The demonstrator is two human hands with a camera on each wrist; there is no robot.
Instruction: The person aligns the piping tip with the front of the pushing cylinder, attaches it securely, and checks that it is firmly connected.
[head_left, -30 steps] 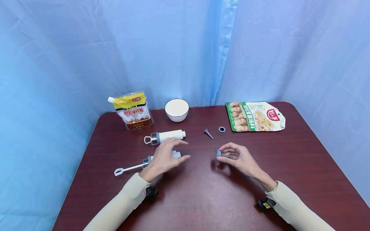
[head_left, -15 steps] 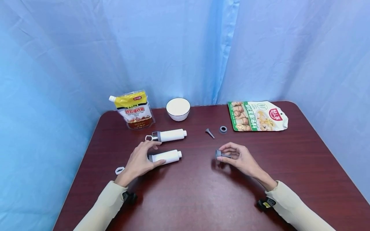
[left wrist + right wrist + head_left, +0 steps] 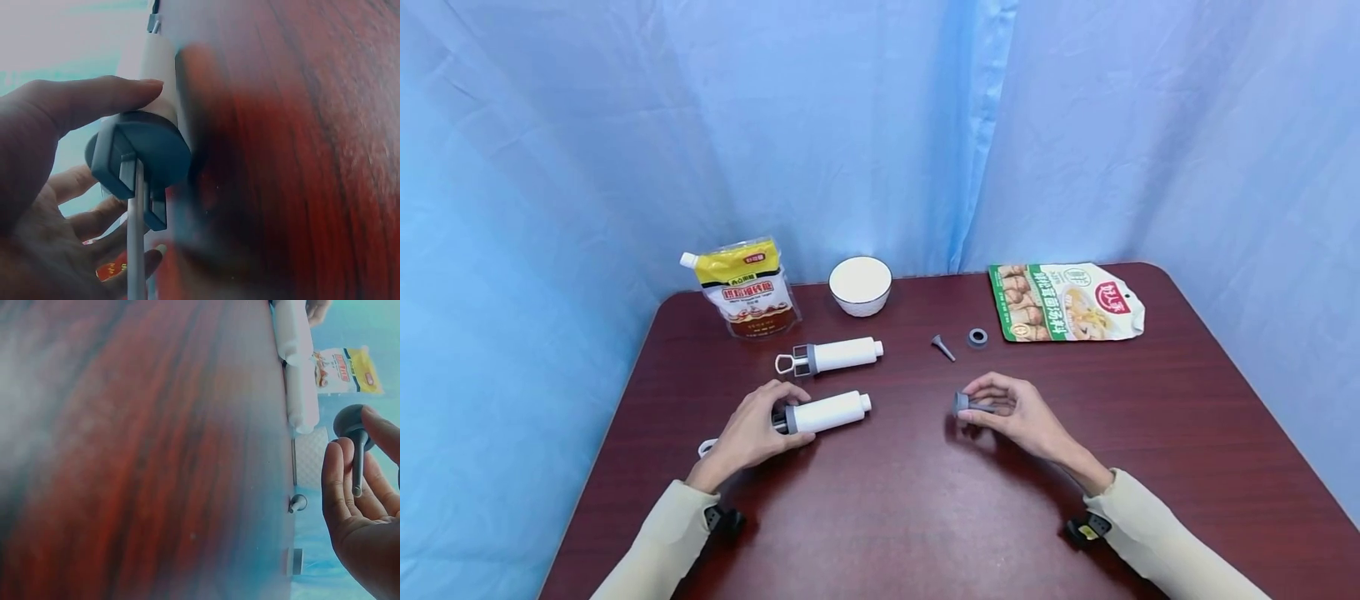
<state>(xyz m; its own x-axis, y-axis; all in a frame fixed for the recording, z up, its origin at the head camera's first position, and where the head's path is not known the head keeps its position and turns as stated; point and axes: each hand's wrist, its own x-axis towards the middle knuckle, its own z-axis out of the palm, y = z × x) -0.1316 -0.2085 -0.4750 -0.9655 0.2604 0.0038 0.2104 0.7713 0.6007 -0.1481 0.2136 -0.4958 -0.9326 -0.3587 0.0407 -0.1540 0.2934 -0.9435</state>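
My left hand (image 3: 752, 429) curls round the grey-collared rear end of the nearer large white syringe (image 3: 831, 412). In the left wrist view, the thumb lies across its barrel (image 3: 161, 65), just past the grey collar (image 3: 153, 147), with the pulled-out plunger rod (image 3: 135, 237) running beneath the palm. My right hand (image 3: 1011, 417) pinches a grey nozzle with a round cap-like base (image 3: 961, 403) above the table, its thin spout (image 3: 358, 469) pointing toward the palm. A second white syringe (image 3: 846, 354) lies behind the first, its plunger pushed in.
A small grey nozzle (image 3: 943, 347) and a grey ring (image 3: 977, 337) lie beyond my right hand. At the back stand a spouted sugar pouch (image 3: 752, 292) and a white bowl (image 3: 859, 287). A flat food packet (image 3: 1067, 302) lies at the back right of the dark red table (image 3: 895, 517).
My left hand has moved left and back from above the nearer syringe's barrel to its collar, and its fingers have closed in. The right hand has barely moved, still pinching the nozzle.
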